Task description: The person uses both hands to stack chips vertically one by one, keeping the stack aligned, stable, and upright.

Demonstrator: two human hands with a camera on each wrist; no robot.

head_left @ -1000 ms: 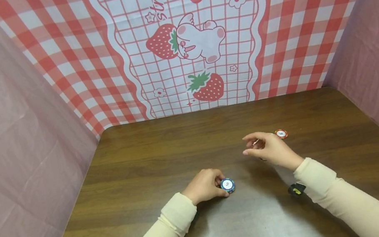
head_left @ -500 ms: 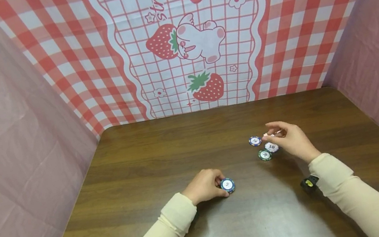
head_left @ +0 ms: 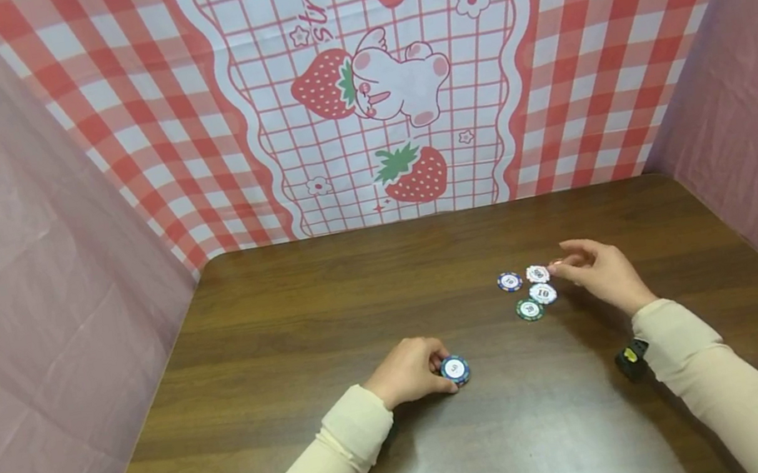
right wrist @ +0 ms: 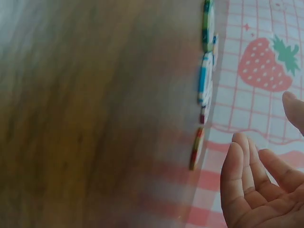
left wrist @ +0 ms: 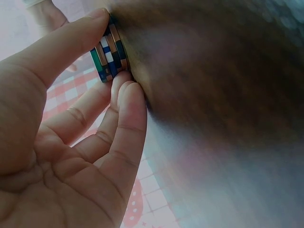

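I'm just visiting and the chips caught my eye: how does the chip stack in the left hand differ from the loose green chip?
The chip stack is gripped by the left hand; the green chip lies untouched by either hand. The chip stack is several layers thick, while the green chip looks single. The chip stack's top rim is mostly blue; the green chip's is dark green. Both are round with a pale, printed centre.

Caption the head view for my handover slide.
Left hand pinches a short stack of chips; right hand is close to loose chips on the wooden table.
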